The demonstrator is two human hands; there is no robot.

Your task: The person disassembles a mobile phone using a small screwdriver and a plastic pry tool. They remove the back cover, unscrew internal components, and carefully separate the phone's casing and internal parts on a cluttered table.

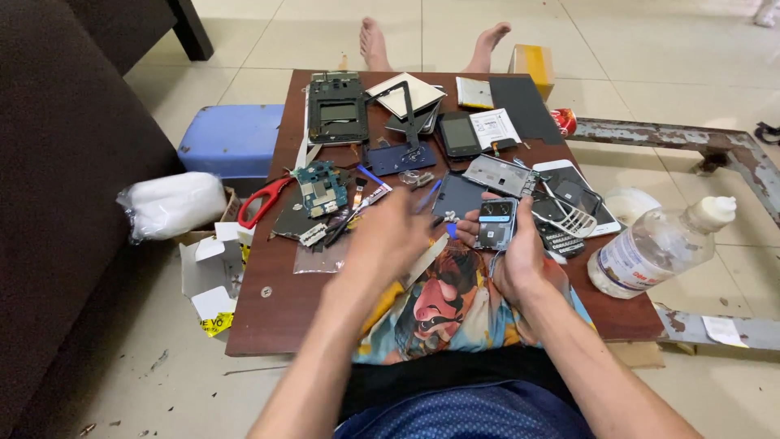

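My right hand (520, 256) holds a small dark phone frame (496, 223) with its inner side facing up, just above the near edge of a low brown table (268, 317). My left hand (388, 236) hovers blurred to its left, over a clear plastic bag (313, 258); whether it holds anything I cannot tell. A green circuit board (319, 187), a dark phone back (457, 197) and thin tools lie just beyond the hands.
Scattered phone parts, screens and a keypad phone (569, 215) cover the table. Red-handled scissors (262, 202) lie at the left edge. A clear bottle (658, 244) lies on its side at the right. A blue stool (231, 140) and small cardboard boxes (207, 272) sit on the left.
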